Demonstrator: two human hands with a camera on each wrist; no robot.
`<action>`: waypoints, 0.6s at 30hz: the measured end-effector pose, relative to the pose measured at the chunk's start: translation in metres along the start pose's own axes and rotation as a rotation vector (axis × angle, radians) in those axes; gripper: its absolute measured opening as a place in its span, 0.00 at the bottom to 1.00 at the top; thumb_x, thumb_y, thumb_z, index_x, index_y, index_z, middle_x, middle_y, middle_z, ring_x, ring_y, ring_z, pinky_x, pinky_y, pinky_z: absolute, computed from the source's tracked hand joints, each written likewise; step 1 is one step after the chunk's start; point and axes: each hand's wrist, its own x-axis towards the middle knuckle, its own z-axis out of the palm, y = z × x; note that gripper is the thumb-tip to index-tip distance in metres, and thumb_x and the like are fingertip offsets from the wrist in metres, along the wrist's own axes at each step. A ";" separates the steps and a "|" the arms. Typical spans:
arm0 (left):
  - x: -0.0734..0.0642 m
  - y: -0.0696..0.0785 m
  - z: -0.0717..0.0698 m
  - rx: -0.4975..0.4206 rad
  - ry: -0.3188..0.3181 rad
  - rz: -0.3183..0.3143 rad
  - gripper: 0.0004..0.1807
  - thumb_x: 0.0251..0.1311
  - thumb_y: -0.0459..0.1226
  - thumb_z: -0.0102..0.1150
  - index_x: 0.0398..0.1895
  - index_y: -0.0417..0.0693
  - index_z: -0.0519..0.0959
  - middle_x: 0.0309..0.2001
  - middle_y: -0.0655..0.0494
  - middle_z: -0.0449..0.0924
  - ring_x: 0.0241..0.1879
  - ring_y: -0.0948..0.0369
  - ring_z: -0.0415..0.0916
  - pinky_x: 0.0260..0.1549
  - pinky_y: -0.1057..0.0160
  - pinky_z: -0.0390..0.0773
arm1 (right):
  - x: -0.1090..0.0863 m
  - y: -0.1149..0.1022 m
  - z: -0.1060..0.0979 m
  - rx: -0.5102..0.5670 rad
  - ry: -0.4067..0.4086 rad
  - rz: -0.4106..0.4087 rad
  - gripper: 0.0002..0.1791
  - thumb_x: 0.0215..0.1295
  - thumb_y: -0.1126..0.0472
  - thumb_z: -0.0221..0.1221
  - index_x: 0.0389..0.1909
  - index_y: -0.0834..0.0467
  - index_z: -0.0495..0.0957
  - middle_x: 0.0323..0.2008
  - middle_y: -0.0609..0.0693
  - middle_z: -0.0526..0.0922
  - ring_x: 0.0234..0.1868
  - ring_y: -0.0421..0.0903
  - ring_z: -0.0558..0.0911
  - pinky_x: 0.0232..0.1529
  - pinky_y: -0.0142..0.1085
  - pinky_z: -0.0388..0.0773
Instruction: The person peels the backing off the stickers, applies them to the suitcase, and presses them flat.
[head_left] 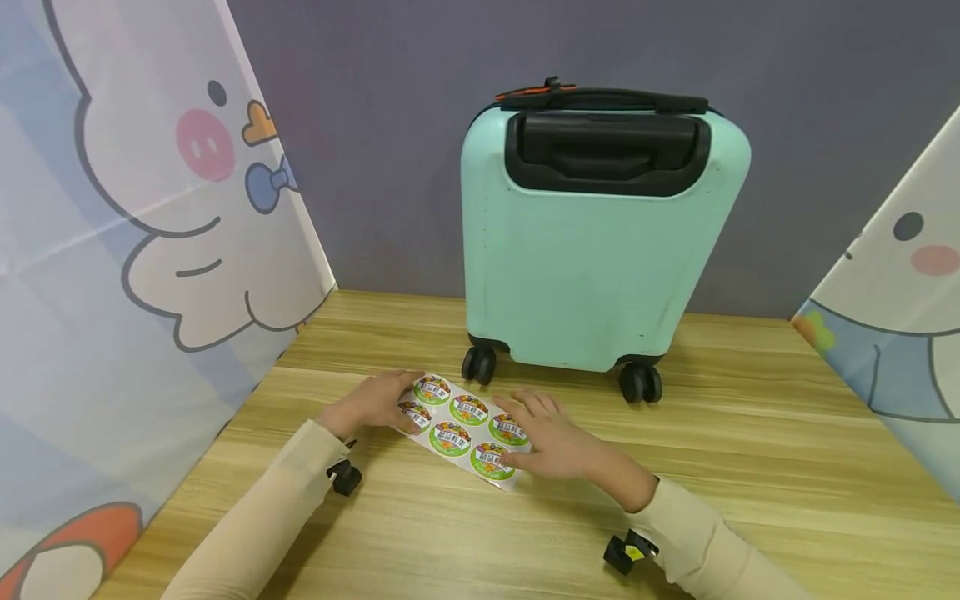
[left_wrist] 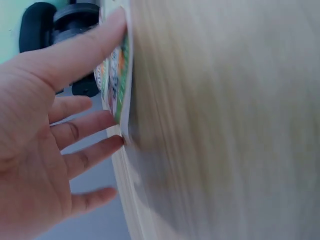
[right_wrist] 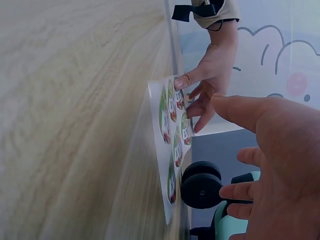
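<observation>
A white sheet of round fruit stickers [head_left: 467,432] lies on the wooden table, each sticker green and white with printed characters. At its left end, my left hand [head_left: 375,402] touches the sheet with thumb and fingertips spread along the edges; in the left wrist view the thumb [left_wrist: 82,47] lies over the near edge, fingers extended. Over the sheet's right end is my right hand [head_left: 558,442], fingers spread. From the right wrist view, this right hand [right_wrist: 285,160] looks apart from the sheet [right_wrist: 156,107], its fingers extended and holding nothing.
Behind the sheet stands a mint-green suitcase [head_left: 577,275] with black wheels [head_left: 480,365] on the wooden table [head_left: 420,533]. A grey panel [head_left: 360,150] rises at the back. Cartoon-printed cloths hang at the left [head_left: 150,275] and right [head_left: 900,317].
</observation>
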 end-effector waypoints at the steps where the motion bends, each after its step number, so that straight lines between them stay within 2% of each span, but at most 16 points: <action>1: 0.000 0.000 0.000 -0.021 -0.001 -0.014 0.54 0.44 0.45 0.81 0.73 0.36 0.63 0.63 0.38 0.73 0.60 0.43 0.72 0.60 0.36 0.65 | 0.000 -0.001 0.000 0.002 0.003 -0.003 0.42 0.68 0.48 0.62 0.76 0.59 0.56 0.72 0.68 0.57 0.73 0.68 0.53 0.66 0.69 0.48; 5: -0.001 0.002 0.001 -0.154 0.000 -0.048 0.56 0.40 0.35 0.82 0.74 0.35 0.60 0.57 0.39 0.77 0.51 0.48 0.76 0.58 0.40 0.70 | -0.001 -0.002 -0.001 0.008 0.025 -0.029 0.41 0.68 0.49 0.62 0.76 0.60 0.57 0.71 0.68 0.58 0.72 0.68 0.54 0.66 0.70 0.49; 9: -0.001 0.004 0.002 -0.270 0.017 -0.048 0.61 0.34 0.27 0.82 0.75 0.31 0.54 0.57 0.36 0.73 0.49 0.50 0.74 0.57 0.47 0.74 | -0.001 -0.003 -0.002 -0.007 0.080 -0.076 0.39 0.68 0.50 0.62 0.74 0.60 0.59 0.69 0.65 0.62 0.71 0.66 0.58 0.66 0.68 0.52; 13: -0.002 0.004 0.003 -0.275 0.043 -0.032 0.62 0.32 0.24 0.81 0.75 0.30 0.53 0.58 0.35 0.72 0.49 0.49 0.74 0.55 0.48 0.75 | 0.000 -0.004 -0.002 -0.021 0.163 -0.116 0.37 0.66 0.53 0.63 0.73 0.60 0.62 0.68 0.63 0.66 0.70 0.65 0.61 0.66 0.66 0.55; 18: -0.004 0.006 0.002 -0.282 0.061 -0.011 0.58 0.35 0.22 0.77 0.74 0.28 0.55 0.57 0.36 0.73 0.47 0.51 0.74 0.52 0.52 0.77 | -0.002 -0.007 -0.007 0.018 0.241 -0.124 0.36 0.63 0.57 0.66 0.72 0.56 0.64 0.68 0.62 0.67 0.70 0.62 0.62 0.67 0.64 0.57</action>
